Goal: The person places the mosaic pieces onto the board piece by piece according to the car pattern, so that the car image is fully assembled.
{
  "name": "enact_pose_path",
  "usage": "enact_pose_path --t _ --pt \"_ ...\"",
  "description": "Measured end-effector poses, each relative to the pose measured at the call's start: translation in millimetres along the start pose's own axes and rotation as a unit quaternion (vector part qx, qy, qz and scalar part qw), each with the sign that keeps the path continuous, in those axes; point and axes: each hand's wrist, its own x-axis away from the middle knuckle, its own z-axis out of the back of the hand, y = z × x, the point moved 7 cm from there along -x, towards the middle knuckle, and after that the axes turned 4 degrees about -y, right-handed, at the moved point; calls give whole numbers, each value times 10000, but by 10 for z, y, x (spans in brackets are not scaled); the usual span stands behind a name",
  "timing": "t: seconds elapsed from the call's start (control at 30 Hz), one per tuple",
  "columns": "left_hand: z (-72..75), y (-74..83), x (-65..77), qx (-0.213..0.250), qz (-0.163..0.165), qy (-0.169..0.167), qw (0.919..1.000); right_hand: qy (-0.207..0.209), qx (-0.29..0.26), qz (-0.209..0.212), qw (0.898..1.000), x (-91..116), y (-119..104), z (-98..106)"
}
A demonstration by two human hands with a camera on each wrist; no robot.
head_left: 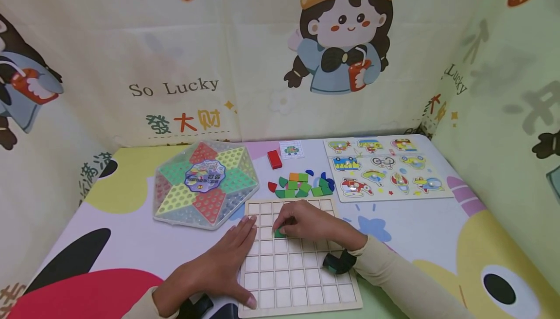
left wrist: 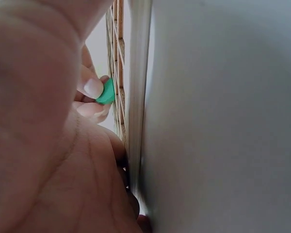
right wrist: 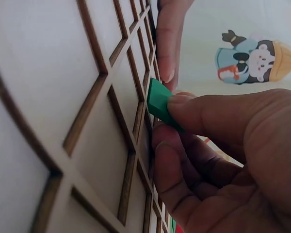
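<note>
A wooden grid board point(head_left: 300, 304) with square cells lies on the table in front of me. My right hand point(head_left: 306, 221) pinches a dark green block point(right wrist: 161, 103) between thumb and fingers, right at a cell in the upper left part of the board. In the left wrist view the same green block point(left wrist: 106, 91) shows a curved edge against the grid. My left hand point(head_left: 220, 260) lies along the board's left edge, fingers straight, thumb near the lower left corner. Beyond the board lies a loose group of small green, orange, red and blue blocks point(head_left: 290, 193).
A hexagonal board-game box point(head_left: 205, 183) lies to the left of the blocks. A vehicle puzzle board point(head_left: 389, 168) is at the back right. Behind the blocks are a red block point(head_left: 274, 159) and a small pattern card point(head_left: 291, 150). Printed cloth walls surround the table.
</note>
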Motion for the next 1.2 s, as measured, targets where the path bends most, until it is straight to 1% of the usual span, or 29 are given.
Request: enact_pose_path --t 0.37,0.53,0.7,0.97,1.1,1.2 --pt "-1 4 -5 11 14 -4 10000 80 554 146 9983 -26 1 9" --pt "-8 -4 -6 21 9 0 10000 -13 609 126 9981 -30 -2 0" --pt "-12 -6 -2 35 22 -5 10000 -5 622 275 9977 -12 -2 3" --pt "-8 -4 6 5 69 -20 10000 272 332 251 9988 41 38 64" --pt "-7 -2 0 -17 64 -17 10000 499 354 208 9979 72 75 126" --pt "-8 -3 0 -21 89 -35 10000 691 349 90 9970 108 107 194"
